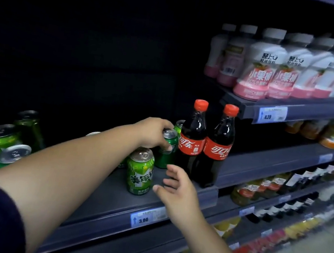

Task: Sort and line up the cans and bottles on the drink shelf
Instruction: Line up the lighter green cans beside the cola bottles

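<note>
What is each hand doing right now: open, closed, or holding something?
Left hand: grips the dark green can from above.
Right hand: open, fingers spread, holding nothing.

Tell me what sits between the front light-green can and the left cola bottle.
Head view: a dark green can, gripped by the left hand, standing slightly further back.
</note>
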`<action>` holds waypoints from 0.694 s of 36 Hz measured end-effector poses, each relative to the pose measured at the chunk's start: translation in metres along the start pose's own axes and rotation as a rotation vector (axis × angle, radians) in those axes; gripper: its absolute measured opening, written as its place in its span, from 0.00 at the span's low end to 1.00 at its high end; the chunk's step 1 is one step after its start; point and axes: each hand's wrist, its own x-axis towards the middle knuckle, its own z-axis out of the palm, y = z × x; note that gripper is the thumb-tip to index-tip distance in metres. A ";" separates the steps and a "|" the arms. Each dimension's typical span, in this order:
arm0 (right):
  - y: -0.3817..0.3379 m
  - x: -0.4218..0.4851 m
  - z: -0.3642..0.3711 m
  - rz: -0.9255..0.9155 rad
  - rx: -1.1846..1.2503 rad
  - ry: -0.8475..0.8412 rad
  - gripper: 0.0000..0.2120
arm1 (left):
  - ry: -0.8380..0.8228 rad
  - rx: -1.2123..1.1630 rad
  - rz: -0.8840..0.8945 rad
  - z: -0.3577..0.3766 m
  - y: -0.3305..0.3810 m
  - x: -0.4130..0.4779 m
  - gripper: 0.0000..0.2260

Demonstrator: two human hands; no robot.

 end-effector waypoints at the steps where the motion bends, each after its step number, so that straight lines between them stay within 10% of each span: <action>1: 0.000 0.000 -0.001 -0.008 0.015 0.001 0.26 | 0.017 -0.011 0.008 0.001 -0.001 0.001 0.34; 12: -0.075 -0.005 0.000 -0.468 -0.003 0.168 0.24 | 0.315 -0.193 0.151 -0.097 -0.006 -0.086 0.32; 25: -0.118 -0.008 0.109 -0.473 -0.068 -0.357 0.32 | 0.228 -0.035 -0.064 -0.117 -0.077 -0.263 0.42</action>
